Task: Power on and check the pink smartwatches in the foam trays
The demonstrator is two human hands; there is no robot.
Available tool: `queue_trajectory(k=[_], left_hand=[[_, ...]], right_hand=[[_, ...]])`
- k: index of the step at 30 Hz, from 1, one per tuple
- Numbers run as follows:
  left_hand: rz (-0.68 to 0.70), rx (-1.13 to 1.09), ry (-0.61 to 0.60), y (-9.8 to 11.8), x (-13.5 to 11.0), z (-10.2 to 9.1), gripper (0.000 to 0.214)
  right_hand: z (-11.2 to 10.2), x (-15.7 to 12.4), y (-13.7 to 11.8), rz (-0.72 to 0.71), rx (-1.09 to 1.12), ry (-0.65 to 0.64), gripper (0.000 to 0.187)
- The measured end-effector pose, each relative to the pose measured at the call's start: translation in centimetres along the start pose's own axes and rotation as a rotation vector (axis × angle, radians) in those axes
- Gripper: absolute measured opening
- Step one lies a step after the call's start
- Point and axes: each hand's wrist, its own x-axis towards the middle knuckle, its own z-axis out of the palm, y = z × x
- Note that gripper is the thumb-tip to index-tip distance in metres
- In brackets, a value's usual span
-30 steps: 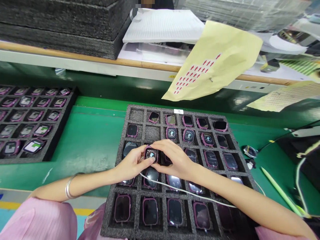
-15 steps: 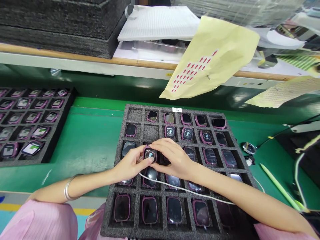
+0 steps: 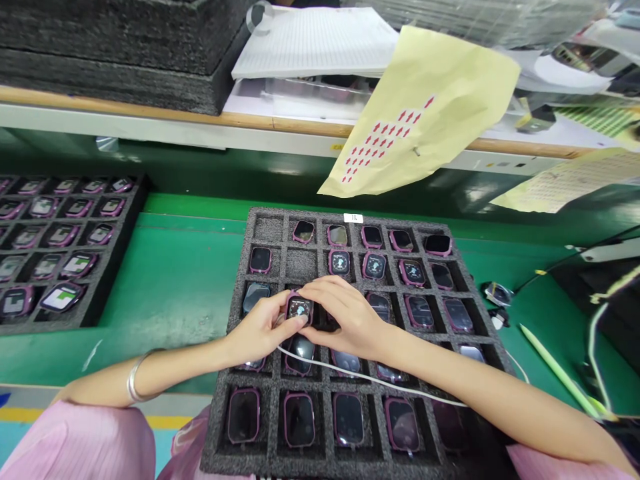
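A purple-framed smartwatch (image 3: 300,308) with a lit dial is held between both hands above a black foam tray (image 3: 273,443). My left hand (image 3: 260,325) grips its left side, the thumb lying over the lower part of the screen. From the right, my right hand (image 3: 347,312) curves its fingers round the top and right edges, its thumb at the lower right corner. A white cable (image 3: 360,377) runs from beneath my left fingers to the right, passing under my right forearm. Its end at the watch is hidden. Around the hands, more watches (image 3: 299,419) sit in the tray's compartments, some with lit dials.
Another foam tray of watches (image 3: 63,295) lies at the left on the green table (image 3: 165,267). On the right are a charger-like piece with a cable (image 3: 497,295) and a green pen-like stick (image 3: 557,370). A yellow paper with red arrows (image 3: 420,120) hangs from the shelf.
The view has shifted very slightly. Both hands and the watch keep the same position, and the dial stays lit.
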Motion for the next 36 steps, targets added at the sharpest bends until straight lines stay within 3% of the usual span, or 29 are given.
queue_trajectory(k=[8, 12, 14, 16, 21, 24, 27, 31, 33, 36], left_hand=[[0.005, 0.022, -0.008, 0.2, -0.1, 0.0, 0.028], [-0.017, -0.078, -0.052, 0.4, -0.1, 0.1, 0.043], [-0.027, -0.145, -0.061, 0.5, -0.3, 0.1, 0.046], [-0.019, -0.201, -0.068, 0.7, -0.8, -0.1, 0.042], [-0.116, -0.151, -0.033, 1.0, -3.4, -1.4, 0.034], [-0.116, -0.126, 0.001, 0.8, -4.2, -1.9, 0.030], [-0.096, -0.165, -0.005, 0.7, -4.2, -1.7, 0.032], [-0.069, -0.205, 0.001, 0.6, -3.9, -1.3, 0.033], [-0.059, -0.223, 0.015, 0.5, -3.9, -1.3, 0.033], [-0.053, -0.252, 0.027, 0.3, -4.0, -1.4, 0.033]], right_hand=[[-0.4, 0.3, -0.1, 0.012, 0.036, -0.017, 0.038], [-2.1, 1.7, 1.4, 0.182, 0.196, -0.012, 0.037], [-2.7, 2.4, 2.7, 0.236, 0.147, 0.041, 0.035], [-2.7, 2.9, 4.0, 0.222, 0.003, -0.014, 0.034], [-2.4, 4.8, 4.5, 0.108, -0.318, -0.305, 0.032], [-1.6, 7.4, 3.3, 0.033, -0.321, -0.328, 0.025], [0.5, 10.0, 2.6, 0.034, -0.325, -0.396, 0.023], [3.2, 11.1, 3.1, 0.067, -0.332, -0.422, 0.027], [3.3, 10.8, 3.6, 0.084, -0.313, -0.401, 0.029], [1.9, 9.8, 3.7, 0.110, -0.250, -0.337, 0.035]])
